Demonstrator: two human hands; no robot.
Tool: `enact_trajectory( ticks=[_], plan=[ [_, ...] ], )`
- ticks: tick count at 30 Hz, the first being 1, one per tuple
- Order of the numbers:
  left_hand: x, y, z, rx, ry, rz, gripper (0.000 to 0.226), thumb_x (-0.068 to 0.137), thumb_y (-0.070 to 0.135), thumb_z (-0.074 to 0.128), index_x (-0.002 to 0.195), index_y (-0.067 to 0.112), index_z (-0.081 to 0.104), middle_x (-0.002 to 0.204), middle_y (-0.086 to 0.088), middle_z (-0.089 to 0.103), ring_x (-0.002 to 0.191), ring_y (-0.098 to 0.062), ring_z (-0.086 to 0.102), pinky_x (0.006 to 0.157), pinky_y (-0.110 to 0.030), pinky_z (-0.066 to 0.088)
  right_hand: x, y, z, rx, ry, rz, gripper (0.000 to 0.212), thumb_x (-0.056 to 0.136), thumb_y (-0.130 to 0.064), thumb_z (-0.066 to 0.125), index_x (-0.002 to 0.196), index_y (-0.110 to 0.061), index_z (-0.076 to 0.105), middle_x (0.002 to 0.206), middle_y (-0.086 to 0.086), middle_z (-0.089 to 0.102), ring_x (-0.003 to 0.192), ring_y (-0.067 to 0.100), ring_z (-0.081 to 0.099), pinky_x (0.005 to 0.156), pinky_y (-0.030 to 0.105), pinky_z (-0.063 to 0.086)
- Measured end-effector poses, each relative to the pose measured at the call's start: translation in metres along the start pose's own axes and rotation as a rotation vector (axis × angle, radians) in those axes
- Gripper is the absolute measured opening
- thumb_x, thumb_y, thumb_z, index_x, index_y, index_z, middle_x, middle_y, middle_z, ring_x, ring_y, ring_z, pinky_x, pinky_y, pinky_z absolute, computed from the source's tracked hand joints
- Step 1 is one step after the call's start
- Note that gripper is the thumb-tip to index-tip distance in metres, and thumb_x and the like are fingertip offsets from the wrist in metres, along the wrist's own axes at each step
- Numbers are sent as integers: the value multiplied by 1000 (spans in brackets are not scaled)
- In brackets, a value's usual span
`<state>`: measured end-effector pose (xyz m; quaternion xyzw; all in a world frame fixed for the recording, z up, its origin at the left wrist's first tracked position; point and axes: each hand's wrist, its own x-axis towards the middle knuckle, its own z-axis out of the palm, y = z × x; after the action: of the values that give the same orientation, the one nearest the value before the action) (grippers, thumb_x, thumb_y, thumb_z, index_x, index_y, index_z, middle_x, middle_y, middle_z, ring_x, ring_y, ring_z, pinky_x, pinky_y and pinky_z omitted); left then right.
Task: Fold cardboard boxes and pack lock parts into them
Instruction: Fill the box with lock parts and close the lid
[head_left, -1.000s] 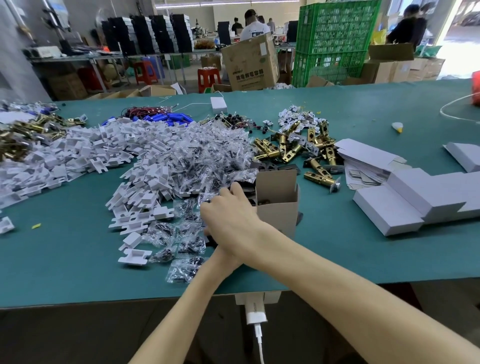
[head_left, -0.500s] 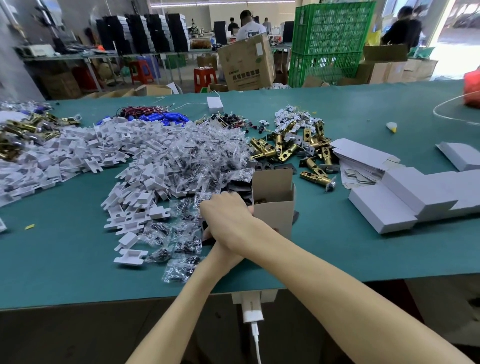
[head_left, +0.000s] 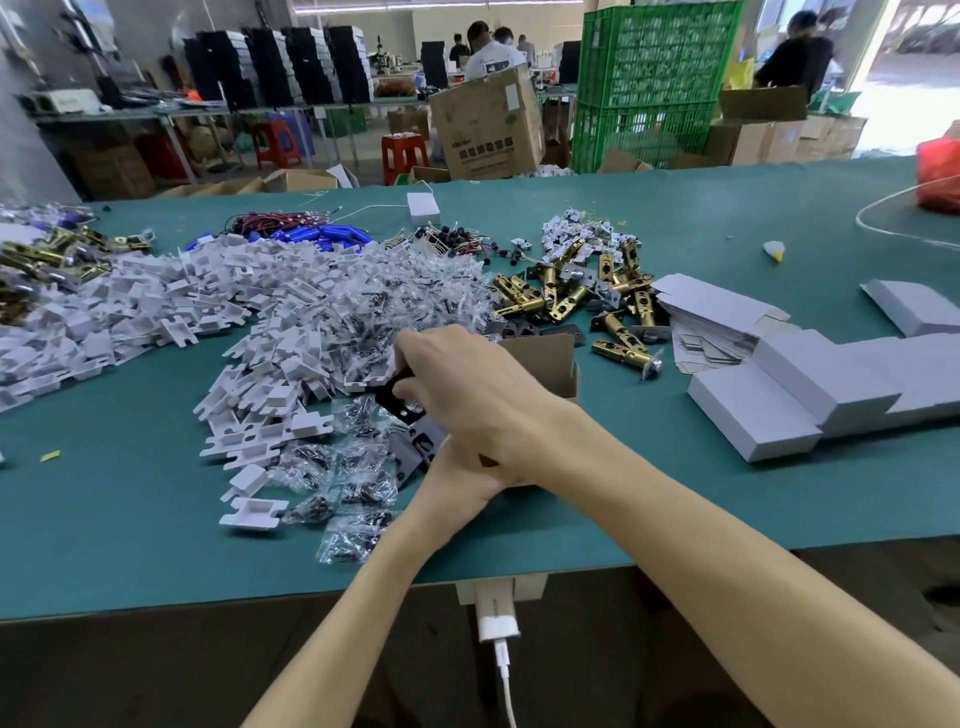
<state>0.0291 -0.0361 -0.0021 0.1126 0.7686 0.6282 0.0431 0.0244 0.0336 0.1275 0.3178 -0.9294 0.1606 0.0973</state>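
A small brown cardboard box (head_left: 545, 358) stands open on the green table (head_left: 130, 530), just behind my crossed hands. My right hand (head_left: 467, 395) reaches leftward over the left one and pinches a flat black lock plate (head_left: 390, 397) above the screw bags. Underneath it, my left hand (head_left: 457, 480) grips a grey metal plate (head_left: 414, 451) that sticks out to the left of its fingers. The inside of the box is hidden by my right hand.
White plastic inserts (head_left: 249, 312) and clear screw bags (head_left: 358, 467) are heaped to the left. Brass latch bolts (head_left: 571, 299) lie behind the box. Flat box blanks (head_left: 717, 312) and folded grey boxes (head_left: 779, 410) sit to the right. A white charger (head_left: 496, 613) hangs off the front edge.
My right hand has moved left from the box mouth and now shows a black plate in its fingers. The grey plate in my left hand has come into view.
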Motion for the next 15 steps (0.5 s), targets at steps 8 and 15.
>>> enact_trajectory(
  ticks=[8,15],
  plan=[
    [-2,4,-2,-128,-37,44,37,87,7,81,116,26,70,108,13,78,105,-6,72,86,-19,55,-28,24,-52,248,202,91,10,98,-17,68,107,-14,65,91,5,74,69,15,67,66,36,56],
    [-1,2,-2,-187,-41,70,42,86,7,82,122,25,69,116,7,77,111,-10,71,90,-21,55,-67,58,-66,360,307,161,11,95,-17,71,92,-22,61,77,-12,67,70,-1,60,65,12,42]
  ],
)
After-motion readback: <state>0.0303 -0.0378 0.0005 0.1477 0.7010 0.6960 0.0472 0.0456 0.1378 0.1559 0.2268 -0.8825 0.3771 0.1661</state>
